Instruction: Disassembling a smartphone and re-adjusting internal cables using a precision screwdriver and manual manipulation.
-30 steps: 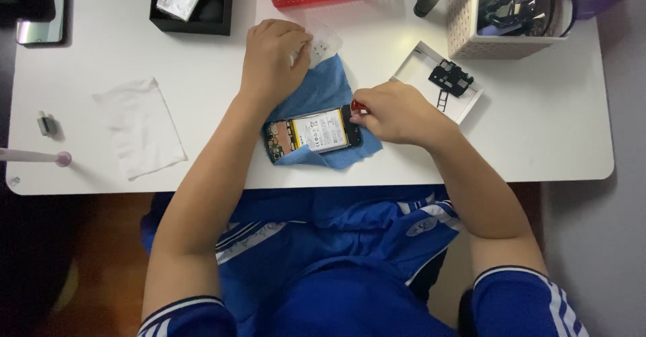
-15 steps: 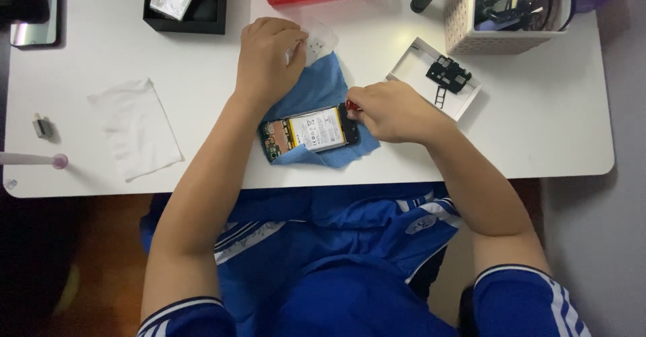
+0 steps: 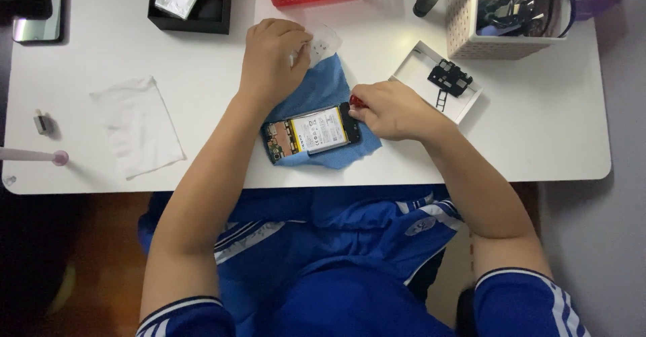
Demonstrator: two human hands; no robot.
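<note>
The fingers of the right hand (image 3: 393, 111) are curled tight around a small red-handled tool (image 3: 354, 101), probably a screwdriver, its tip down at the right end of an opened phone (image 3: 311, 132). The left hand (image 3: 271, 58) is balled up too, knuckles upward, resting at the top edge of a blue cloth (image 3: 323, 98) and pinching something small and pale that I can't make out; a clear plastic piece (image 3: 325, 42) lies just beside it.

The phone lies back-off on that cloth, near the front edge of the white table (image 3: 202, 68), its battery and circuit board showing. It looks light and stiff, but exposed like this I'd call it fragile: the board and the battery face want no pressing. The safe place to take hold seems to be the long outer edges of the frame. The cloth under it should keep it from sliding.

Just right of the working hand sits a shallow white tray (image 3: 414, 73) holding a small black part (image 3: 449, 77). A white tissue (image 3: 138, 125) lies well apart to the left.
</note>
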